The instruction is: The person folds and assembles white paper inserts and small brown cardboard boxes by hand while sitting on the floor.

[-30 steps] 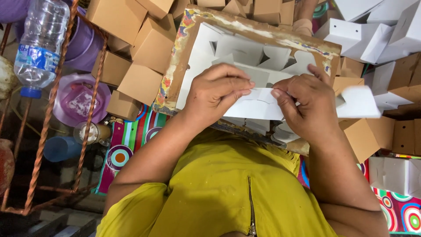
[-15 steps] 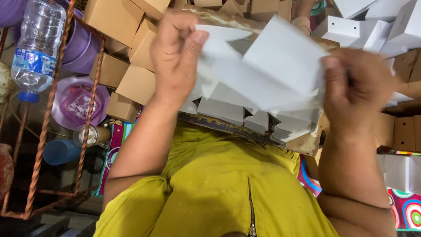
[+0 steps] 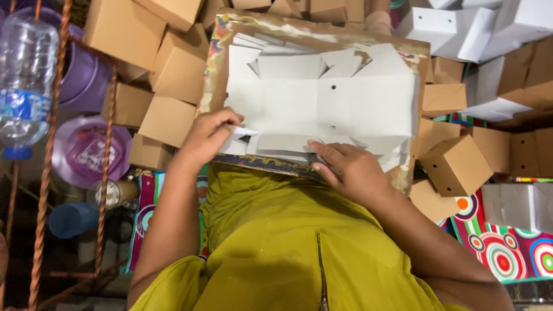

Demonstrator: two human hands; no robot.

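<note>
1. Lying flat and unfolded, a white die-cut box blank (image 3: 322,106) tops a stack of like sheets on a worn board (image 3: 314,31) across the person's lap; no panel of it is raised yet, so the folding of this piece looks barely begun.
2. Around the board, many made-up brown boxes (image 3: 455,164) and several white boxes (image 3: 455,31) are heaped, which suggests a good share of the work is done; the stack of flat sheets under the top blank is what remains, though its depth cannot be told.
3. The left hand (image 3: 210,138) sits at the near left corner of the stack, fingers curled, thumb and forefinger pinching a small white flap (image 3: 242,132).
4. The right hand (image 3: 348,167) rests palm down at the near edge, fingers spread and pressing on the sheets, holding nothing.
5. Both forearms reach forward from a yellow garment (image 3: 288,247), elbows bent and kept close to the body; a clear plastic bottle (image 3: 26,75) hangs in a metal rack (image 3: 106,144) to the left.
</note>
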